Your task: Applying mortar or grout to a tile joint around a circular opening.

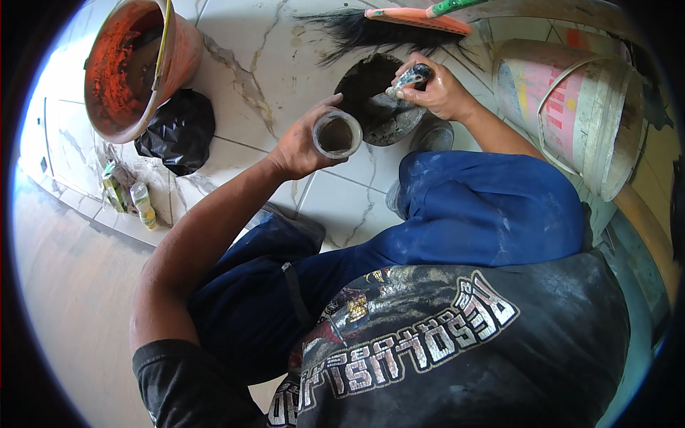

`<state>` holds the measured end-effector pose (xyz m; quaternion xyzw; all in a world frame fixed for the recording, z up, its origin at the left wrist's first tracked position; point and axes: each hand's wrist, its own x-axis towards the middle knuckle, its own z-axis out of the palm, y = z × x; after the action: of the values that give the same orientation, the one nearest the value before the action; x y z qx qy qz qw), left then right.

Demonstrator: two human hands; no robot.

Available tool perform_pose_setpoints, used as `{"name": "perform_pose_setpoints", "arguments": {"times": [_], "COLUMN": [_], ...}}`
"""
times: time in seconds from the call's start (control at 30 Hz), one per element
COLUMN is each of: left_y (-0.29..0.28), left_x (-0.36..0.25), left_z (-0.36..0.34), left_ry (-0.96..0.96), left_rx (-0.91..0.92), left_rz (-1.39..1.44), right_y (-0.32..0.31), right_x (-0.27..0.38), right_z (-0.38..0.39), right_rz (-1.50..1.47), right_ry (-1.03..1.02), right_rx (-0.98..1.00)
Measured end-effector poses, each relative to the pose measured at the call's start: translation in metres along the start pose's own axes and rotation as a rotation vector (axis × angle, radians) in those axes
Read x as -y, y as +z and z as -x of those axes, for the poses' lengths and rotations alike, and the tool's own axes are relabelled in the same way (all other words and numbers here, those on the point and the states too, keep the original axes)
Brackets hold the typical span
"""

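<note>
Now the left hand (303,146) reaches out, fingers wrapped round a small cup (337,134) tipped toward the camera. Just beyond the cup, the right hand (439,89) grips a trowel (407,78) over a dark bowl (378,100) on the tiled floor (264,64). A broom (407,25) crowds the bowl's far edge; bare tiles lie nearer.

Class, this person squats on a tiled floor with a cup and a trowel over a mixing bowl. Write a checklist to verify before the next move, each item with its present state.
1. Left hand grips the cup: ok.
2. Cup upright, mouth open: ok.
3. Right hand grips the trowel: ok.
4. Trowel blade inside the dark bowl: ok.
5. Amount of grey mix in the bowl: cannot tell.
6. Broom bristles away from the bowl: not ok, they lie at its rim.
</note>
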<state>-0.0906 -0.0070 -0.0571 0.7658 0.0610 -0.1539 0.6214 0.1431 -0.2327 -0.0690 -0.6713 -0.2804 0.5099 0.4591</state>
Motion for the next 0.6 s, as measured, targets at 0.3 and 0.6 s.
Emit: {"name": "perform_pose_setpoints", "arguments": {"times": [0.3,0.6], "left_y": [0.003,0.003], "left_x": [-0.002,-0.003], "left_z": [0.0,-0.002], "left_ry": [-0.071,-0.005], "left_rx": [0.027,0.017], "left_rz": [0.053,0.003], "right_y": [0.026,0.02], "right_x": [-0.009,-0.017], "right_z": [0.011,0.02], "right_rz": [-0.201,-0.487], "right_ry": [0.107,0.263], "right_rx": [-0.179,-0.229]}}
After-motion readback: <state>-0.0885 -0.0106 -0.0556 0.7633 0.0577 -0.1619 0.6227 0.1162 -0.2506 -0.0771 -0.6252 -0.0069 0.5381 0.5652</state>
